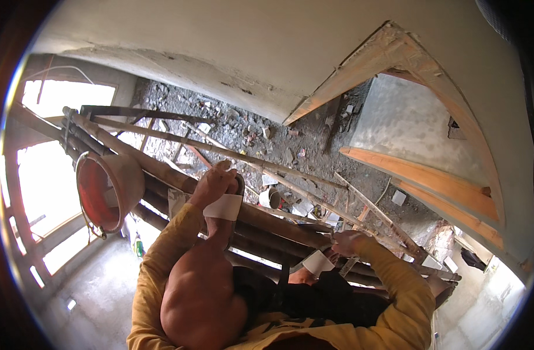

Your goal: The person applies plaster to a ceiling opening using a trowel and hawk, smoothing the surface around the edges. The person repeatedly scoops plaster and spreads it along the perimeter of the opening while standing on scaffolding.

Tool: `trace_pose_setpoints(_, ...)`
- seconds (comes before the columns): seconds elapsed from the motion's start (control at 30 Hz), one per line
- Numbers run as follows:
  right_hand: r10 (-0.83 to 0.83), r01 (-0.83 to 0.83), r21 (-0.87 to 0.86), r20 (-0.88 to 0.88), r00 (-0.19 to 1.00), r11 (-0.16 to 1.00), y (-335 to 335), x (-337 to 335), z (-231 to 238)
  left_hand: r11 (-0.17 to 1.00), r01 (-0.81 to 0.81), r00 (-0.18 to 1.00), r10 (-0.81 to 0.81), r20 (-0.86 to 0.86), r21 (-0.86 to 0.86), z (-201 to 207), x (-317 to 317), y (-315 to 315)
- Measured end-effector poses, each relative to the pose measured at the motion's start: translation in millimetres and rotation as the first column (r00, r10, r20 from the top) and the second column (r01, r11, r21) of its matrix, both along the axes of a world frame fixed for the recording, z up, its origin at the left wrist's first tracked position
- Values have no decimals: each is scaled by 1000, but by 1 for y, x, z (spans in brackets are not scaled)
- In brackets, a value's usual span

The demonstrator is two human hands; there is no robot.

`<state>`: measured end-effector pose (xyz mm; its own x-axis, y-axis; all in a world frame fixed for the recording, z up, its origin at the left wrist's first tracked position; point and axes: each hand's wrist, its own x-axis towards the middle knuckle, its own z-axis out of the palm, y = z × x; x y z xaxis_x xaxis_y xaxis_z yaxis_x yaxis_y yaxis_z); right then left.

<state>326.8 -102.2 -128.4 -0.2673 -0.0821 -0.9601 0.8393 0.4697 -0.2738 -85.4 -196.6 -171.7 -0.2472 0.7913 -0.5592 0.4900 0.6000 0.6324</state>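
Note:
I am perched on a scaffold of bamboo poles [278, 224], both feet in slippers with white straps. My left hand [211, 185] is beside the left slipper [223, 207], its fingers curled; whether anything is in them is hidden. Below that wrist a flat greyish piece [176, 201] lies against the poles. Close to the right slipper [318, 263], my right hand [348, 242] has its fingers bent together, and what they hold, if anything, cannot be made out. A narrow grey strip [348, 266] shows just under it.
A bucket [124, 181] with a reddish inside hangs tilted at the scaffold's left end. Far below, rubble [249, 134] covers the ground, with a pale bucket [270, 198] on it. A plastered wall [249, 46] with a pointed opening rises ahead. Slanting poles [220, 153] cross beyond my feet.

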Motion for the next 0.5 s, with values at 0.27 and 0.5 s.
trace_pose_setpoints(0.27,-378,741,282,-718,584,609,26,3,70,943,248,909,-305,285,220,83,48,107)
trace_pose_setpoints(0.5,-38,883,115,-988,148,454,57,-51,95,813,-11,806,-337,487,582,166,144,185)
